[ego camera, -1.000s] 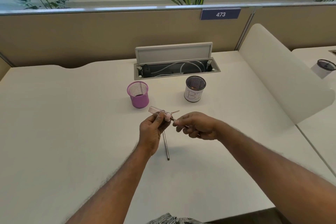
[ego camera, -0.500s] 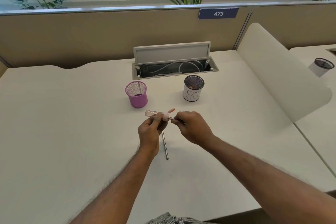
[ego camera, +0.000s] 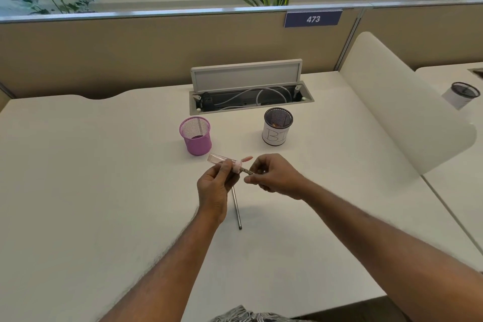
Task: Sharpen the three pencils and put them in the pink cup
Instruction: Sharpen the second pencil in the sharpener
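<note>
My left hand (ego camera: pixel 215 188) grips a clear tube-shaped sharpener (ego camera: pixel 220 159) with a pink end, held just above the desk. My right hand (ego camera: pixel 274 175) pinches a dark pencil (ego camera: pixel 247 171) whose tip is pushed into the sharpener's pink end. A pink lever or cap (ego camera: pixel 247 158) sticks out beside that end. Another grey pencil (ego camera: pixel 236 206) lies on the desk below the hands, partly hidden by my left hand. The pink mesh cup (ego camera: pixel 196 136) stands upright just beyond the sharpener, to the left.
A black mesh cup with a white label (ego camera: pixel 277 127) stands right of the pink cup. Behind both is an open cable tray (ego camera: pixel 251 99) with its lid up. A white curved divider (ego camera: pixel 402 102) bounds the desk on the right; another mesh cup (ego camera: pixel 461 94) sits beyond it.
My right hand has turned around the pencil in the sharpener, rolling from palm-down to fingers pinching. The left hand and sharpener stayed almost in place.
</note>
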Available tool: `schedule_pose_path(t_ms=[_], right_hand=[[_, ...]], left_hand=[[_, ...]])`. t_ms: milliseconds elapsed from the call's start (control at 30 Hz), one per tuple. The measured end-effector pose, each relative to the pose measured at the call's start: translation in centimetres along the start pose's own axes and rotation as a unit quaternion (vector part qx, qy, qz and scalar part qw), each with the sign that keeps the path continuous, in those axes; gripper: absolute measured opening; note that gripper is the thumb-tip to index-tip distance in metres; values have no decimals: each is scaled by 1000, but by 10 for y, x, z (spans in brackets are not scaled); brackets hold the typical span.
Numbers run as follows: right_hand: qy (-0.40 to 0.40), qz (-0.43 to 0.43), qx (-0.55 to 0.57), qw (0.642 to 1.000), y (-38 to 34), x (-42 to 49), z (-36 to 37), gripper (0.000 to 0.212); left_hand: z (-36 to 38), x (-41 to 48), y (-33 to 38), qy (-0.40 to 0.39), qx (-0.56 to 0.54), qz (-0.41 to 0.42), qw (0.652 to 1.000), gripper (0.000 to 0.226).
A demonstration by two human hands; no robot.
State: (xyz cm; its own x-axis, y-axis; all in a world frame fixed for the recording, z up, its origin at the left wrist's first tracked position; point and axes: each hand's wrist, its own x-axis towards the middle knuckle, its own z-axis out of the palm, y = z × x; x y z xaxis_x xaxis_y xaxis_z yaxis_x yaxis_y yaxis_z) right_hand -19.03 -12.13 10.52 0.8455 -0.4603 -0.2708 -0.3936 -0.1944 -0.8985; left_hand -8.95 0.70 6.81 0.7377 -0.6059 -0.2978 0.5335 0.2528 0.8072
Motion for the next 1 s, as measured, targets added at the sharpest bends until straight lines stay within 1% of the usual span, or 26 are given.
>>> schedule_pose_path(t_ms=[33, 67, 100, 133, 167, 200, 233, 300, 333, 400, 467, 533, 600, 633, 667, 733, 833, 867, 933, 1000], right_hand=[[52, -74, -106, 990, 2, -2, 3, 19], [96, -152, -225, 958, 5, -4, 6, 18], [130, -218, -334, 908, 8, -6, 9, 19], [158, -262, -412, 858, 11, -8, 11, 19], [176, -284, -449, 829, 14, -11, 12, 19], [189, -294, -458, 818, 16, -12, 14, 19], [195, -299, -455, 816, 18, -13, 16, 18], [193, -300, -442, 823, 19, -12, 19, 17], [188, -292, -429, 834, 19, -11, 19, 18], [173, -255, -384, 870, 16, -9, 18, 23], [159, -209, -314, 912, 12, -9, 17, 25], [130, -147, -217, 956, 6, -7, 14, 26], [72, -68, -124, 987, -1, -6, 7, 27], [37, -28, -75, 996, -3, -6, 4, 25], [5, 10, -26, 1000, -4, -5, 1, 23], [-46, 80, 58, 994, -3, -3, -4, 24], [-124, 185, 149, 964, -2, -1, -11, 24], [-139, 200, 162, 956, -2, -1, -13, 24], [-142, 181, 150, 962, -2, -1, -13, 24], [-106, 118, 97, 983, -3, -4, -8, 18]], left_hand=[[0, -1, -1, 18, 5, -4, 1000, 18], [1, -1, -2, 33, 11, -7, 999, 17], [2, -2, -3, 44, 15, -10, 999, 18], [2, -3, -4, 52, 16, -11, 998, 18], [3, -3, -4, 58, 16, -13, 998, 19], [4, -4, -5, 62, 14, -15, 998, 18], [4, -5, -6, 65, 10, -16, 998, 18], [5, -6, -6, 68, 3, -18, 998, 20], [6, -6, -6, 65, 2, -17, 998, 22], [6, -5, -5, 55, 6, -12, 998, 25], [5, -5, -5, 42, 1, -7, 999, 20], [2, -4, -4, 22, 1, -5, 1000, 18], [-2, -3, -2, -6, 12, -5, 1000, 18], [-4, -3, -2, -21, 13, -7, 1000, 18], [-5, -3, -1, -33, 9, -9, 999, 19], [-7, -3, -1, -52, -9, -13, 999, 19], [-5, -3, 0, -78, -18, -18, 997, 20], [-4, -3, 0, -81, -16, -17, 996, 20], [-4, -4, 0, -71, -18, -14, 997, 20], [-3, -4, 0, -49, -15, -7, 999, 19]])
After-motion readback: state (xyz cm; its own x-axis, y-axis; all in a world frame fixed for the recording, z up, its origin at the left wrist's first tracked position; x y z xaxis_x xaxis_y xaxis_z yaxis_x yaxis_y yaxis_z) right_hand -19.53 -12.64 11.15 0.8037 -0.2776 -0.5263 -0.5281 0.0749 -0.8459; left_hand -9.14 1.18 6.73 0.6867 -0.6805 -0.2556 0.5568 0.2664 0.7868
